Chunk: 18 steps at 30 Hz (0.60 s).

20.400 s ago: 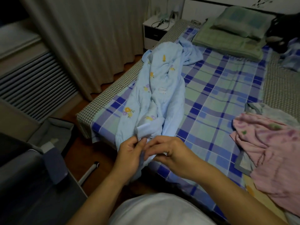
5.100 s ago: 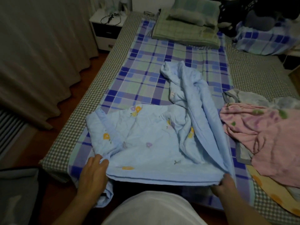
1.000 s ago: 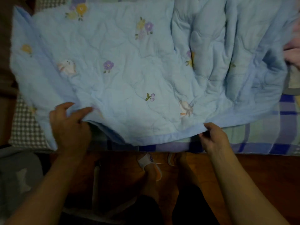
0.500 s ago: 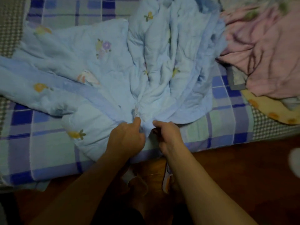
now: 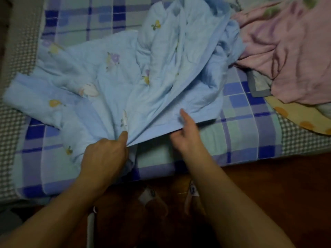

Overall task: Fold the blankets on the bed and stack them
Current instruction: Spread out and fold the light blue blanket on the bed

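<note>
A light blue quilted blanket (image 5: 125,76) with small flower and animal prints lies crumpled on the checked bed sheet (image 5: 238,129). My left hand (image 5: 105,156) pinches a bunched part of its near edge. My right hand (image 5: 186,133) is just to the right, thumb on top of the blue border and fingers under it, gripping that edge loosely. A pink blanket (image 5: 290,56) lies rumpled at the right, over a grey-edged cloth (image 5: 258,86) and a yellow blanket with orange dots (image 5: 300,119).
The bed's near edge runs across the middle of the view, with wooden floor (image 5: 277,185) below it. My feet in slippers (image 5: 152,196) stand at the bedside. A pale rod (image 5: 90,228) lies on the floor at the lower left.
My hands were together on the bunched edge half a second ago. Now my right hand has slid to the right along the blue border, spreading that edge. The left hand keeps its hold.
</note>
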{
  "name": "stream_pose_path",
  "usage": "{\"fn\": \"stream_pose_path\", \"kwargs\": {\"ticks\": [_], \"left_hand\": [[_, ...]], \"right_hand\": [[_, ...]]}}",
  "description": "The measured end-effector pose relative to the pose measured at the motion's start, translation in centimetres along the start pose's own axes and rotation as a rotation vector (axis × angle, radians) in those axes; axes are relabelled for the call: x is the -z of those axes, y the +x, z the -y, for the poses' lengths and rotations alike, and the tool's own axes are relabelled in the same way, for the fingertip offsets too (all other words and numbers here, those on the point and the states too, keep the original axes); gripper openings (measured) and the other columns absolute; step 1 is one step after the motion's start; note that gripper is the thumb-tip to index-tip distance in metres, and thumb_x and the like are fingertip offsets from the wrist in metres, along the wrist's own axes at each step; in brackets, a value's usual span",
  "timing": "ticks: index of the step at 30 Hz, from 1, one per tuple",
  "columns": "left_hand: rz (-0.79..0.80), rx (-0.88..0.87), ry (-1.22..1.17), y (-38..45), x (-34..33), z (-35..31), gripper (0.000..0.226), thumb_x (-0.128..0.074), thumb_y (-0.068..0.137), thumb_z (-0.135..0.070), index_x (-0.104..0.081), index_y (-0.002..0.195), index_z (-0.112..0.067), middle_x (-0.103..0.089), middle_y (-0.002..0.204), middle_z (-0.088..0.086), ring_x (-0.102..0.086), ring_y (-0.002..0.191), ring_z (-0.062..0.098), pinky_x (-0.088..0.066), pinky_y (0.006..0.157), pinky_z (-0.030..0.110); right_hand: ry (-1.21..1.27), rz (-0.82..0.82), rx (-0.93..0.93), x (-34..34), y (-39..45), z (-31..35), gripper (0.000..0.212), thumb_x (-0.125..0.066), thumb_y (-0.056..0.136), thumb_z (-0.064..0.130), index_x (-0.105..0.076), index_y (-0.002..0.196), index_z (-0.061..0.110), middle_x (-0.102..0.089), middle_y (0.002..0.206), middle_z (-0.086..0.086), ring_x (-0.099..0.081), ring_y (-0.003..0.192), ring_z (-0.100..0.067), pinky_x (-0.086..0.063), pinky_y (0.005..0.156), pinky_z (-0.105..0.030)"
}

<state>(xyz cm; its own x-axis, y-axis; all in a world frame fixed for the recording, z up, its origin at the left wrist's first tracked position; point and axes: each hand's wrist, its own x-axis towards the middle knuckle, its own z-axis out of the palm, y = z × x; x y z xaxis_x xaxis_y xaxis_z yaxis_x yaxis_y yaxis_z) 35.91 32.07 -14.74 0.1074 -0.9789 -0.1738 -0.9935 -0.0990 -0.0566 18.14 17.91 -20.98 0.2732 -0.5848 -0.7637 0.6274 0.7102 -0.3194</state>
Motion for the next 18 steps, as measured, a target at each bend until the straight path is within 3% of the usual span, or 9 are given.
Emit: {"fn": "stream_pose_path", "kwargs": {"ticks": [2,4,5,6,8,12,14,16,18], "left_hand": [[-0.024,-0.027,0.033,-1.6,1.8,2.5,0.068,-0.081,0.06,-0.015,-0.066,0.124,0.001,-0.047,0.044,0.015,-0.046,0.035,0.028,-0.027,0.042,0.025],[-0.015,-0.028,0.074,-3.3,2.7,5.3,0.074,-0.062,0.073,-0.029,-0.051,0.142,-0.003,-0.048,0.048,0.013,-0.046,0.039,0.026,-0.033,0.04,0.027],[0.038,-0.01,0.102,-4.0,2.6,6.8,0.084,-0.057,0.072,-0.037,-0.042,0.149,-0.008,-0.049,0.05,0.012,-0.047,0.043,0.026,-0.035,0.04,0.028],[0.109,-0.003,0.132,-4.7,2.4,8.1,0.098,-0.063,0.065,-0.043,-0.035,0.154,-0.014,-0.051,0.052,0.01,-0.048,0.045,0.026,-0.035,0.041,0.029],[0.225,0.008,0.143,-5.9,0.8,9.8,0.118,-0.084,0.048,-0.039,-0.035,0.154,-0.018,-0.051,0.051,0.008,-0.048,0.046,0.026,-0.034,0.041,0.029],[0.272,0.028,0.066,-6.4,-2.7,10.3,0.117,-0.093,0.038,-0.02,-0.048,0.146,-0.015,-0.045,0.043,0.01,-0.044,0.037,0.024,-0.03,0.041,0.027],[0.227,0.033,0.016,-6.0,-3.9,9.4,0.111,-0.095,0.037,-0.015,-0.055,0.14,-0.012,-0.044,0.041,0.009,-0.042,0.033,0.023,-0.025,0.043,0.024],[0.23,0.049,-0.008,-5.5,-4.7,8.3,0.109,-0.096,0.038,-0.021,-0.056,0.14,-0.013,-0.044,0.042,0.006,-0.041,0.033,0.022,-0.024,0.042,0.024],[0.227,0.048,-0.036,-5.0,-5.2,6.9,0.105,-0.095,0.041,-0.017,-0.057,0.139,-0.013,-0.043,0.042,0.005,-0.041,0.033,0.023,-0.022,0.042,0.024]], "right_hand": [[-0.037,-0.099,0.11,1.0,1.7,4.2,0.041,-0.064,0.092,0.016,-0.061,0.13,0.002,-0.069,0.12,-0.016,-0.067,0.108,-0.032,-0.056,0.092,-0.043],[-0.175,-0.183,0.163,2.0,3.3,7.7,0.04,-0.068,0.084,0.007,-0.063,0.122,-0.004,-0.076,0.096,-0.012,-0.073,0.087,-0.026,-0.06,0.074,-0.035],[-0.226,-0.203,0.161,2.4,3.7,9.0,0.043,-0.073,0.077,0.006,-0.065,0.118,-0.004,-0.076,0.092,-0.013,-0.073,0.085,-0.025,-0.06,0.072,-0.034],[-0.221,-0.199,0.141,2.7,3.9,10.2,0.049,-0.075,0.072,0.007,-0.065,0.119,-0.003,-0.075,0.1,-0.016,-0.073,0.092,-0.029,-0.059,0.077,-0.038],[-0.147,-0.144,0.125,2.7,3.7,12.7,0.039,-0.062,0.085,0.011,-0.065,0.123,0.002,-0.069,0.119,-0.022,-0.067,0.107,-0.037,-0.055,0.09,-0.046],[0.02,0.112,0.298,-0.7,2.0,18.6,0.043,-0.052,0.095,0.015,-0.056,0.135,0.001,-0.058,0.136,-0.022,-0.058,0.123,-0.04,-0.049,0.101,-0.05],[-0.128,0.149,0.528,-2.9,0.0,20.6,0.047,-0.055,0.093,0.015,-0.054,0.135,-0.004,-0.06,0.134,-0.02,-0.059,0.124,-0.035,-0.045,0.108,-0.045],[-0.438,-0.032,0.906,-3.8,-2.2,21.6,0.047,-0.056,0.091,0.023,-0.056,0.13,-0.004,-0.068,0.122,-0.01,-0.065,0.113,-0.019,-0.049,0.101,-0.032],[-0.688,-0.334,1.303,-3.3,-4.5,22.4,0.039,-0.054,0.09,0.028,-0.058,0.117,0.0,-0.066,0.107,0.0,-0.064,0.098,-0.007,-0.048,0.092,-0.02]]}}
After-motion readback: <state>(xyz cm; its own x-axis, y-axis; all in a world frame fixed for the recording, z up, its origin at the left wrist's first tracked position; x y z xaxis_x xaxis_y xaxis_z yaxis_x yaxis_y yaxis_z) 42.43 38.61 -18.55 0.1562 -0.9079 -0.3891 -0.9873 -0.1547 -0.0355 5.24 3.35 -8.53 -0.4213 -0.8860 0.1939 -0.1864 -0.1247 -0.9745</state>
